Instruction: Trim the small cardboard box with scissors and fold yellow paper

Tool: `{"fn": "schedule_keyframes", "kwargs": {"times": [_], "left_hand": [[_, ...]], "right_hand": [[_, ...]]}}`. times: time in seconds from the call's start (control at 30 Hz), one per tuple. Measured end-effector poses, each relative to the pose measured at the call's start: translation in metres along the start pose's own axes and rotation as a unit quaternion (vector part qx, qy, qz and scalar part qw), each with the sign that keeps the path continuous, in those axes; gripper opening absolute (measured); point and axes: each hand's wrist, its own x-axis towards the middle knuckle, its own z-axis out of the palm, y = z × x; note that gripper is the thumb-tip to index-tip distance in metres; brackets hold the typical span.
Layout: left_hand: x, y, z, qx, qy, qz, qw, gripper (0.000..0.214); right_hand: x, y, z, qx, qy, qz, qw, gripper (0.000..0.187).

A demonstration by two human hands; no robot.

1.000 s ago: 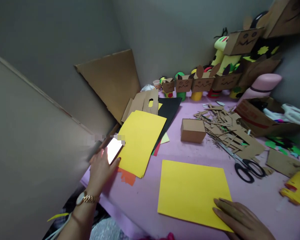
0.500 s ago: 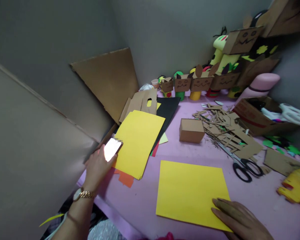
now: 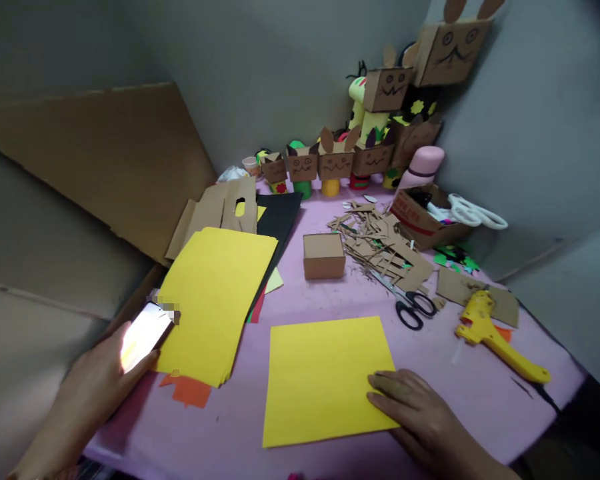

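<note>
My left hand (image 3: 103, 370) is closed around a phone (image 3: 147, 337) with a brightly lit screen, held over the lower left of a stack of yellow sheets (image 3: 215, 300). Part of the phone's top is blurred out. My right hand (image 3: 415, 413) rests on the right edge of a single yellow sheet (image 3: 325, 380), its fingers stretched out flat on top. The thumb is mostly hidden near the sheet's lower right corner. Beyond that sheet stands a small closed cardboard box (image 3: 324, 257).
Black-handled scissors (image 3: 410, 310) lie beside cardboard scraps (image 3: 380, 243). A yellow glue gun (image 3: 500, 337) is at right. Cardboard animal figures (image 3: 335, 160) line the back, near a pink bottle (image 3: 424, 163) and an open box (image 3: 420, 220) with white scissors (image 3: 477, 210). A large cardboard panel (image 3: 105, 147) leans at left.
The view has swung right, so the things on the table appear farther left and the glue gun shows fully. The phone stays in my left hand, and my right hand stays on the sheet.
</note>
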Motion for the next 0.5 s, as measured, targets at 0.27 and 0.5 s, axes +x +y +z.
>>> {"fn": "schedule_keyframes", "kwargs": {"times": [0.27,0.5], "left_hand": [[0.004,-0.008,0.012,-0.002,0.047,0.026,0.999,0.052],[0.003,-0.012,0.020,-0.012,0.043,-0.026,0.999,0.073]], "right_hand": [[0.004,-0.004,-0.003,0.032,-0.016,0.031,0.999,0.030],[0.004,-0.005,-0.004,0.030,-0.027,0.035,0.999,0.032]]}}
